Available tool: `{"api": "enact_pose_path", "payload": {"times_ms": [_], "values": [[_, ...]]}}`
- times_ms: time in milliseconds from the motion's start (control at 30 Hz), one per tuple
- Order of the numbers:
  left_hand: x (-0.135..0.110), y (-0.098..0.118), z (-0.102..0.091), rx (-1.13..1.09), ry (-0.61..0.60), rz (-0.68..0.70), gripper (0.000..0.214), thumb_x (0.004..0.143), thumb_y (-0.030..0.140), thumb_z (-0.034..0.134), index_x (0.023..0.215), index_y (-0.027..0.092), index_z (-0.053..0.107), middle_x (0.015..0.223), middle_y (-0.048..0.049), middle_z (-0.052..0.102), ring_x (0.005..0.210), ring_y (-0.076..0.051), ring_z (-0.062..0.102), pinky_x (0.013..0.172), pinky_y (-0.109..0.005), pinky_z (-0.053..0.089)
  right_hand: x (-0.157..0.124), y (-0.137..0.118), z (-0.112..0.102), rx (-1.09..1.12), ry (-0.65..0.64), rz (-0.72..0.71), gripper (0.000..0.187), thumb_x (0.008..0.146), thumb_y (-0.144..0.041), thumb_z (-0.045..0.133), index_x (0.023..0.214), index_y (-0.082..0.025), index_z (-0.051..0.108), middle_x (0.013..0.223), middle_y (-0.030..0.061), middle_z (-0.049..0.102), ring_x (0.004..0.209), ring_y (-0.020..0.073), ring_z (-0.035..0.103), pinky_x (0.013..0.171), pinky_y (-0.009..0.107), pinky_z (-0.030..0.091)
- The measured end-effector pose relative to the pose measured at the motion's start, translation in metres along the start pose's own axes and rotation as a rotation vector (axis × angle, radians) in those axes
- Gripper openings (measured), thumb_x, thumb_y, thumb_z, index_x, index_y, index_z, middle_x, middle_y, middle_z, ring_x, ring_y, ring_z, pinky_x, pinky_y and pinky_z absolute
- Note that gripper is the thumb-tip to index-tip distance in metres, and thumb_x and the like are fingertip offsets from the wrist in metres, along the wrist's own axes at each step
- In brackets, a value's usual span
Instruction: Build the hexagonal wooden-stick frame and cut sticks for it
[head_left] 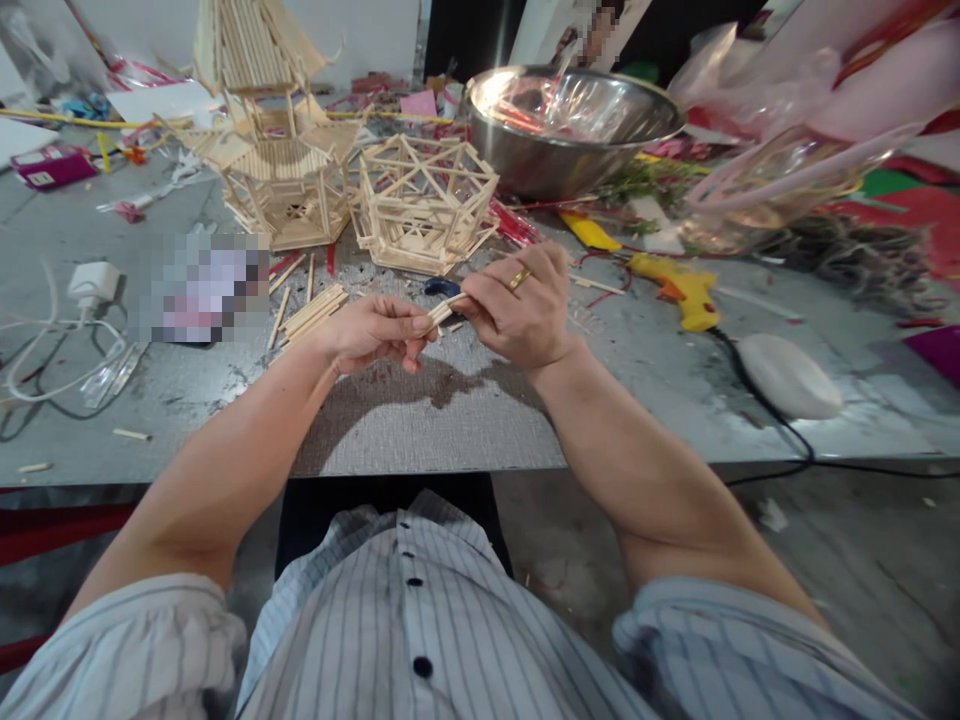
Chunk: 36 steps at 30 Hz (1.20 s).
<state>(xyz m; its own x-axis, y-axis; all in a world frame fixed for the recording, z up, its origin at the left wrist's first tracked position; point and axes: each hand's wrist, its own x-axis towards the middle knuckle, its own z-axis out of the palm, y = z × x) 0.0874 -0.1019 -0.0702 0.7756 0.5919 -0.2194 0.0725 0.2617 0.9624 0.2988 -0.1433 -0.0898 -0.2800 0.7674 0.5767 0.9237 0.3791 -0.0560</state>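
Mid-frame, left hand (375, 335) and right hand (521, 318) both pinch the little sticks (444, 311); best keep them lined up, steady.

Bright light; a hard shadow is thrown under the left hand (373, 335) and right hand (523, 312), glare is caught on the bowl (525, 165), edges are warped.

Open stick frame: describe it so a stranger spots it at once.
Find the big steel bowl at the back. Just left of it stands a low stick frame. Unlike the tall roofed tower beyond it, it is a bare open lattice.
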Motion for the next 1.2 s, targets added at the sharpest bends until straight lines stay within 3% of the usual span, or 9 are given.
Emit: {"api": "enact_pose_path", "payload": {"times_ms": [300, 600, 1000, 1200], "values": [[-0.001, 0.003, 0.004, 0.031, 0.041, -0.011, 0.024, 0.082, 0.028, 0.071, 0.066, 0.012, 0.063, 0.051, 0.0026, 0.058, 0.045, -0.009, 0.057, 0.059, -0.026, 0.055, 0.0, -0.003, 0.0, 0.005, 0.035, 0.025, 0.05, 0.092, -0.062, 0.029, 0.096, -0.029, 0.066, 0.09, 0.0092, 0.063, 0.095, 0.0278, 0.054, 0.089, 0.049, 0.038], [0.001, -0.002, -0.001, -0.016, -0.018, 0.024, 0.028, 0.076, 0.031, 0.077, 0.065, 0.011, 0.062, 0.055, 0.0023, 0.059, 0.048, -0.008, 0.058, 0.058, -0.023, 0.055, -0.001, 0.002, 0.014, -0.136, 0.209, -0.054, 0.058, 0.095, -0.061, 0.023, 0.088, -0.024, 0.068, 0.079, 0.008, 0.062, 0.079, 0.0204, 0.051, 0.077, 0.039, 0.034], [0.002, -0.002, 0.002, -0.007, 0.032, 0.021, 0.018, 0.086, 0.019, 0.064, 0.07, 0.011, 0.064, 0.054, 0.0033, 0.059, 0.047, -0.008, 0.059, 0.058, -0.023, 0.053, -0.001, -0.009, 0.004, -0.18, 0.141, -0.004, 0.055, 0.097, -0.056, 0.026, 0.087, -0.023, 0.069, 0.078, 0.0086, 0.065, 0.078, 0.0202, 0.052, 0.075, 0.037, 0.03], [-0.002, 0.002, -0.003, 0.03, -0.012, -0.009, 0.015, 0.084, 0.019, 0.067, 0.071, 0.011, 0.063, 0.055, 0.0033, 0.059, 0.046, -0.008, 0.057, 0.058, -0.024, 0.054, 0.003, -0.004, 0.0, -0.172, 0.093, -0.165, 0.047, 0.098, -0.05, 0.032, 0.094, -0.022, 0.07, 0.082, 0.0072, 0.068, 0.081, 0.0192, 0.052, 0.076, 0.036, 0.029]]}}
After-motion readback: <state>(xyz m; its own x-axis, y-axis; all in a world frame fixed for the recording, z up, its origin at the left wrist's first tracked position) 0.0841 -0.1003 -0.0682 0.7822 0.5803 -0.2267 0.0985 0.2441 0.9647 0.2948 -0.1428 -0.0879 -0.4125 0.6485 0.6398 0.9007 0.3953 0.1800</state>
